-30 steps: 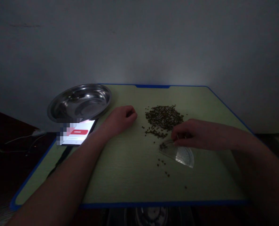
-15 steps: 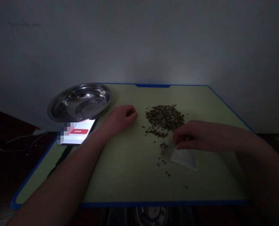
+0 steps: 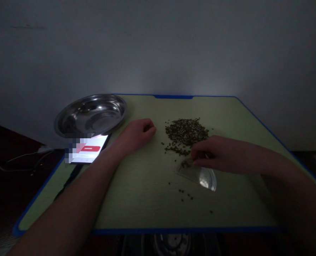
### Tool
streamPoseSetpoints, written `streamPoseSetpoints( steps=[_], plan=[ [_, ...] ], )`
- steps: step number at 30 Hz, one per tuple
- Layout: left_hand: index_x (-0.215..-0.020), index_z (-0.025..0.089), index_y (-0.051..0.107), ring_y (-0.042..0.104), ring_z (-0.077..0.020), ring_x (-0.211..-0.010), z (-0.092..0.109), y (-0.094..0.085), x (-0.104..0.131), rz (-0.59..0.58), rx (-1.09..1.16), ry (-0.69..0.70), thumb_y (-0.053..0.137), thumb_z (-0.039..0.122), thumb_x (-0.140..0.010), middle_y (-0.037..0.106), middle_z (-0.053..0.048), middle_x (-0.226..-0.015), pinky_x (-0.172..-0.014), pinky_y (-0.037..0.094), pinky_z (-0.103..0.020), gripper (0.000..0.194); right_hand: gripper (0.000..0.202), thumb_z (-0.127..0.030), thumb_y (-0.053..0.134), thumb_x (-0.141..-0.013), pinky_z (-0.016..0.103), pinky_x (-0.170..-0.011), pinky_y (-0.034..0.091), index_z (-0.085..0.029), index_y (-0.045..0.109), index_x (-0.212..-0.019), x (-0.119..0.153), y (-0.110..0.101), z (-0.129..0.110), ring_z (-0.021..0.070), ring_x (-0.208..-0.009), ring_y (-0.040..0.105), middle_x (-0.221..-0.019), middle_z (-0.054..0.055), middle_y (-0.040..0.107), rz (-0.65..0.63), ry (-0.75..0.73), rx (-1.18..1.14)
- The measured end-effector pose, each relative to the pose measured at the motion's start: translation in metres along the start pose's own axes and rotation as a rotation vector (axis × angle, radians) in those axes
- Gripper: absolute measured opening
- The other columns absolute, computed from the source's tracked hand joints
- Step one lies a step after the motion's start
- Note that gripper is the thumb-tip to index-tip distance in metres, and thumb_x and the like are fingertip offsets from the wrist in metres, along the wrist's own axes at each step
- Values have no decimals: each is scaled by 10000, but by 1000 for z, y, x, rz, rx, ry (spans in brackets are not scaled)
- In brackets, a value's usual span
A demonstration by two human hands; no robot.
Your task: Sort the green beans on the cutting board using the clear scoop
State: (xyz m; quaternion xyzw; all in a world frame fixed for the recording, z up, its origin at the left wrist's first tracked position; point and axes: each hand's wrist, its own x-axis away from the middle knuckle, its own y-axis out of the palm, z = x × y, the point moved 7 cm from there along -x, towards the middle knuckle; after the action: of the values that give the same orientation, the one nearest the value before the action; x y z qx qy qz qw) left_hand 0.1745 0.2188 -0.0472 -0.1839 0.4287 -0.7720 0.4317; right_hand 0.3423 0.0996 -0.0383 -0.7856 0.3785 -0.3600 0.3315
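Green and flat, the surface (image 3: 136,199) in front of you has a blue edge, and the room is dim. Think of it as a clock, with six o'clock nearest you. Just past the near edge, lower down at six, you can see part of a shiny round metal thing (image 3: 173,242). One lone grain (image 3: 211,212) sits near five o'clock. A bit farther on, a few loose grains (image 3: 191,198) lie spread out. At eight, a dark strip (image 3: 70,179) shows beside your left arm. A clear half-round plate (image 3: 204,177) is at four, and your right hand (image 3: 215,153) has its top edge pinched between thumb and fingers. Some brown bits show at its left end, but they are too blurry to tell if they are on it or under it. At nine, a phone (image 3: 90,153) glows white and red, just on the near side of the bowl. Your left hand (image 3: 139,133) rests at eleven with its fingers curled in. At one, just past your right hand, is the big pile of small brown grains (image 3: 187,131). A wide metal bowl (image 3: 96,115) stands at ten. Farthest off, the gray wall (image 3: 158,46) goes straight up.
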Motion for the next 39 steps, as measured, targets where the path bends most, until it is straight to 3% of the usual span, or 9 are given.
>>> streamPoseSetpoints(
  steps=[4,10,15,21,28,33,39],
  plan=[
    [-708,170,595,488,-136,-592,0,0,0,5,-5,3,485,334,-818,587,-8,-641,-555,335,-276,226,196,-349,540,-896,265,-555,321,-213,679,-871,-3,-2,-3,123,-571,494,-682,-21,615,72,-7,0],
    [-723,167,603,492,-136,-597,2,0,0,4,-18,11,483,339,-823,598,-6,-663,-557,335,-276,232,144,-252,540,-910,268,-651,361,-188,668,-897,-10,7,-33,143,-720,558,-811,10,660,161,-172,31],
    [-726,163,604,489,-138,-601,2,0,0,2,-17,6,486,348,-824,605,-13,-680,-571,344,-284,240,157,-261,545,-915,274,-692,386,-191,685,-915,-8,19,-45,161,-783,594,-865,30,687,78,-211,30],
    [-730,160,606,485,-134,-598,2,-2,-1,13,-15,-11,489,339,-823,598,-6,-670,-564,338,-275,233,155,-276,568,-896,263,-629,371,-195,687,-838,-6,33,-58,145,-700,583,-779,14,687,-54,-238,15],
    [-733,154,615,487,-134,-605,2,-1,-1,6,-18,-8,487,340,-824,596,-7,-663,-561,335,-268,243,120,-255,589,-886,250,-646,380,-200,689,-848,-2,41,-70,130,-736,587,-802,-3,693,-114,-254,-87],
    [-729,155,611,481,-132,-602,2,-1,-1,3,-17,-3,485,337,-818,591,-8,-666,-565,338,-273,239,117,-263,594,-891,241,-650,389,-199,690,-871,0,28,-58,123,-737,582,-798,-10,673,-84,-245,-119],
    [-741,157,612,498,-139,-621,2,-1,0,-10,-30,-20,482,350,-825,601,-12,-689,-585,351,-280,247,148,-285,589,-873,230,-549,378,-180,680,-822,4,6,-6,121,-631,541,-700,-19,615,-158,-72,-126]
  ],
)
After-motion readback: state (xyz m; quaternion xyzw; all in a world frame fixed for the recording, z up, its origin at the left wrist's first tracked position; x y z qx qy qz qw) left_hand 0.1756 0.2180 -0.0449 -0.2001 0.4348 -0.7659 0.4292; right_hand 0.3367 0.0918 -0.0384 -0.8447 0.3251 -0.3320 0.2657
